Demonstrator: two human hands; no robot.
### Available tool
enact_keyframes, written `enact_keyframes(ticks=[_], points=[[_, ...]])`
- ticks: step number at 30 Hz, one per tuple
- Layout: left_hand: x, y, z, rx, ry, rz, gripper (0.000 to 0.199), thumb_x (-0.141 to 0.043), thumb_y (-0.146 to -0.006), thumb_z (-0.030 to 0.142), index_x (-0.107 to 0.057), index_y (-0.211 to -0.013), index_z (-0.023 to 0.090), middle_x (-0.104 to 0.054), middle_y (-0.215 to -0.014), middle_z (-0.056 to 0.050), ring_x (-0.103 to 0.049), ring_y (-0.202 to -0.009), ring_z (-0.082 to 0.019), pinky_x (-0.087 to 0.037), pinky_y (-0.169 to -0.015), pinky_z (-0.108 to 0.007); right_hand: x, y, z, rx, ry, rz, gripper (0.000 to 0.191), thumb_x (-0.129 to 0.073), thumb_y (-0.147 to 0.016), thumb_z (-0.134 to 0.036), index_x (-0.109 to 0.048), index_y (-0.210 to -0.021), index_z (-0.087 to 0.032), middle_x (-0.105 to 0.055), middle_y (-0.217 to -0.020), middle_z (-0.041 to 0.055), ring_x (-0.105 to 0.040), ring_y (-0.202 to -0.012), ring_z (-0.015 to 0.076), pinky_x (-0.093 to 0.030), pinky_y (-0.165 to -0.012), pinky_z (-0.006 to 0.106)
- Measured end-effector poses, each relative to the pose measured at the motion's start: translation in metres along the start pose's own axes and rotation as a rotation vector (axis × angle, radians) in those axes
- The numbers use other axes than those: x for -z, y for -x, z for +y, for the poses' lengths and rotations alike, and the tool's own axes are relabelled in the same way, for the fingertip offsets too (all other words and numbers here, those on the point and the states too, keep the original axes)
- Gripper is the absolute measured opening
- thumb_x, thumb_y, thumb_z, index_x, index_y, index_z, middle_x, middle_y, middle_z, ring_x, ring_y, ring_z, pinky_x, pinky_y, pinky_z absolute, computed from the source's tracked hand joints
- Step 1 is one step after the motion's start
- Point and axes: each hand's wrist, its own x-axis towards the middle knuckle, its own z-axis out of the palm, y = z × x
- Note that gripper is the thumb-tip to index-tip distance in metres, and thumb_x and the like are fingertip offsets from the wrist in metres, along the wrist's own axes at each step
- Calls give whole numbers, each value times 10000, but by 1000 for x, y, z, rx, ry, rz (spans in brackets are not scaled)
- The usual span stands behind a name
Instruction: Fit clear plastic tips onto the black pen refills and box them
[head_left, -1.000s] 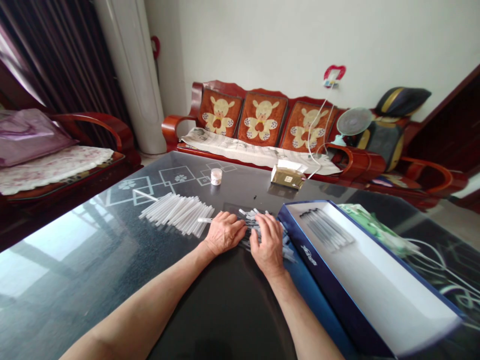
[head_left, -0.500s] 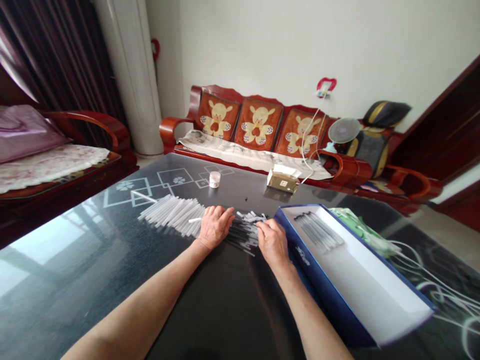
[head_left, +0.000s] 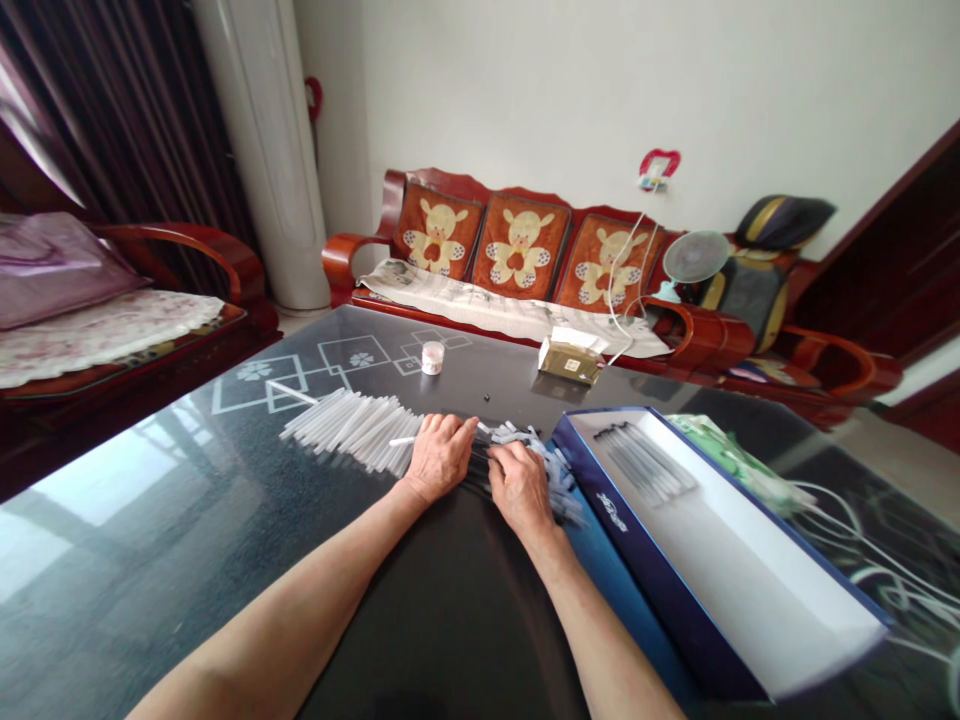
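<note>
A: What's nearest?

B: 2 bare forearms reach onto the dark glass bench (head_left: pixel 142 560), ending in the left hand (head_left: pixel 441 460) and right hand (head_left: pixel 521 488), side by side.

A: And the grip?

B: Narrow on both, with the fingers curved low over a loose bunch of thin plastic tubes (head_left: pixel 529 452). Whether they're clamping it, I can't quite tell.

A: How do the tubes look?

B: Slim, straight and frosted, lying crisscross under and just past the hands, and dark where they cover the glass.

A: Beside them?

B: A single white tube (head_left: pixel 401 441) lies by the left hand, next to a fanned row of white tubes (head_left: pixel 349 428). On the right, an open blue box (head_left: pixel 637 570) holds a sheaf of tubes (head_left: pixel 649 460).

A: Farther off?

B: A small jar (head_left: pixel 432 358), a brown packet (head_left: pixel 568 360), then a red wooden sofa (head_left: pixel 345 262) with 3 cushions (head_left: pixel 514 255).
</note>
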Motion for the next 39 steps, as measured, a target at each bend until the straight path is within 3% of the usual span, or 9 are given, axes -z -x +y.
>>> enact_keyframes(ticks=[5, 12, 14, 17, 20, 22, 26, 32, 39], points=[[4, -2, 9, -107, 108, -43, 339, -345, -950, 186, -570, -1203, 171, -637, -845, -77, -533, -771, -199, -403, -757, -367, 1, 6, -9, -103, -306, 217, 262, -429, -924, -248, -651, -1048, -182, -681, -992, 100, -635, -941, 197, -504, -851, 343], [26, -8, 33, -202, 443, 65, 220, -396, -935, 138, -562, -1071, 187, -656, -1167, -96, -585, -1107, -193, -464, -915, -360, -5, 17, -2, -390, -595, 310, 333, -405, -940, -395, -606, -1127, -207, -677, -1096, 100, -647, -974, 213, -536, -777, 352], [28, -10, 37, -91, 602, 105, 175, -414, -937, 157, -551, -1043, 188, -652, -1178, -99, -603, -1107, -180, -487, -926, -341, -6, 17, 2, -460, -641, 315, 373, -403, -930, -428, -594, -1156, -200, -667, -1117, 113, -652, -958, 216, -545, -719, 337], [26, -16, 41, 235, 934, 184, 79, -495, -926, 242, -528, -986, 202, -678, -1112, -77, -654, -1016, -172, -529, -865, -322, -6, 15, 5, -590, -746, 324, 445, -414, -909, -477, -559, -1201, -175, -655, -1134, 138, -664, -921, 219, -548, -630, 314], [19, -20, 42, 481, 1238, 199, 171, -595, -868, 345, -524, -929, 202, -703, -1035, -63, -677, -944, -187, -551, -754, -308, -6, 10, 6, -704, -885, 319, 491, -461, -870, -529, -562, -1177, -159, -681, -1049, 139, -677, -830, 218, -528, -537, 291], [12, -19, 38, 566, 1295, 154, 235, -631, -833, 398, -552, -920, 195, -712, -1014, -63, -681, -900, -188, -548, -706, -297, -6, 8, 10, -776, -999, 353, 480, -526, -826, -542, -585, -1114, -161, -701, -932, 107, -673, -741, 203, -509, -494, 275], [3, -10, 22, 509, 1008, 63, 275, -625, -829, 446, -619, -893, 178, -705, -787, -22, -653, -695, -148, -521, -640, -268, -6, 5, 22, -874, -1183, 493, 413, -680, -704, -499, -606, -953, -178, -685, -778, 24, -652, -660, 158, -497, -494, 237], [10, -3, 18, -66, 182, -132, 256, -479, -936, 368, -654, -928, 182, -664, -816, -59, -614, -789, -179, -483, -760, -317, -9, 3, 21, -853, -1281, 502, 397, -764, -626, -433, -613, -900, -189, -686, -755, -9, -640, -648, 135, -502, -527, 228], [6, 0, 37, -1, 27, -236, 302, -374, -981, 349, -613, -912, 179, -623, -770, -33, -606, -694, -141, -437, -593, -237, -11, 2, 1, -834, -1450, 304, 340, -765, -658, -411, -627, -902, -218, -711, -851, -3, -649, -702, 149, -490, -567, 249]])
